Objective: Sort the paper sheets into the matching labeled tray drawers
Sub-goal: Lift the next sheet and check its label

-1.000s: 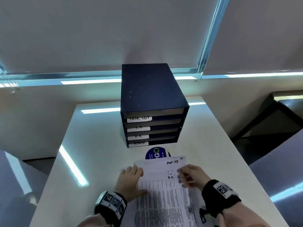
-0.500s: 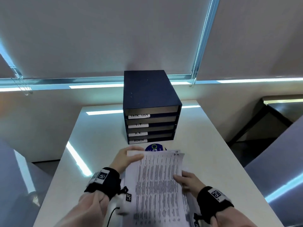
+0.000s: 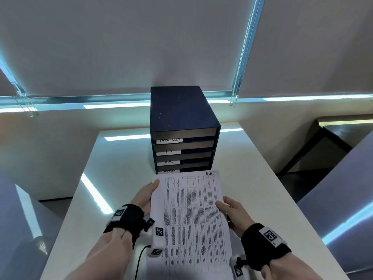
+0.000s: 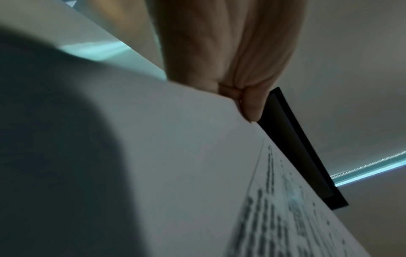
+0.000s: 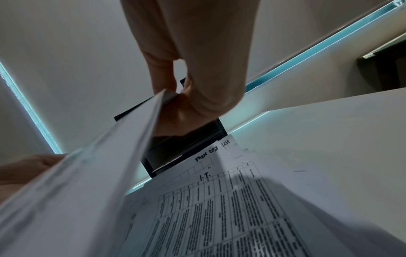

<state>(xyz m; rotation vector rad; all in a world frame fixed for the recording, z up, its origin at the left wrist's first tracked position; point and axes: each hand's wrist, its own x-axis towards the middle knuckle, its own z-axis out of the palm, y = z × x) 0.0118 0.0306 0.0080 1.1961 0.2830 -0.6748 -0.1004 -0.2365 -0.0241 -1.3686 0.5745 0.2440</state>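
Above the surface (image 3: pixel 252 178), both hands pinch one H.R. sheet (image 3: pixel 191 215): left hand (image 3: pixel 144 196) on its left edge, right hand (image 3: pixel 232 209) on its right. Beyond it stands the dark drawer unit (image 3: pixel 181 118); more sheets (image 5: pixel 230 200) lie beneath.

A person's bare forearms, each wrapped in a black fabric wristband, left (image 3: pixel 125 220) and right (image 3: pixel 264 245). White blocks printed with black-and-white square markers (image 3: pixel 270 235) sit on the bands, more marker tags (image 3: pixel 159 232) hang beneath, and a thin black cable (image 3: pixel 140 257) trails from the left unit.
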